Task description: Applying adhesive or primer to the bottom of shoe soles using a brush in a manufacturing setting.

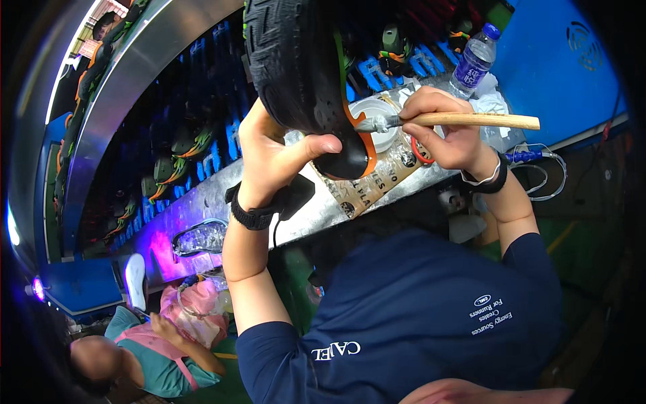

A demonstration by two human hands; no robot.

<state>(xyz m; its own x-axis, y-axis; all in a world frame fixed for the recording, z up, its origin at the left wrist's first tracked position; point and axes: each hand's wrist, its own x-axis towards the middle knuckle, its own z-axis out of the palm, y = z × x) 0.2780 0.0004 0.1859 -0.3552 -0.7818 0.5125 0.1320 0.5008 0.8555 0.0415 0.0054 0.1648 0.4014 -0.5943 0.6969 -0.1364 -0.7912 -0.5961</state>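
Clock taken over the whole view, 12 at the top. The shoe (296, 71) was up at 12, held over the bench (296, 219), sole toward the wearer, rounded end pointing to about 5. An orange rim (367, 160) ran round that end.

Left hand (266, 145), between 10 and 11: clamped on the shoe, thumb flat on the dark sole, most fingers hidden behind. Right hand (447, 131), at 2: closed on the brush (491, 121), thumb and fingers low on the wooden handle. Handle pointed to 3, bristles (380, 124) to 9. The hands were apart, shoe and brush between them. Bristle tips met the orange rim in view; true contact could not be told from one angle. A white bowl (372, 106) was behind them, at 1; its contents were unclear.

Judged good practice: the low grip suited fine control, and the shoe had to stay firm while the brush did the travelling. Light, short strokes along the rim, bristles laid nearly flat, seemed best, with little load so nothing ran onto the black sole. The left thumb lay close to the rim and needed to keep clear of any wet edge. Turning the shoe, rather than bending the right wrist, looked the steadier way round the curve. The bottle (474, 57), between 1 and 2, was clear of the handle.
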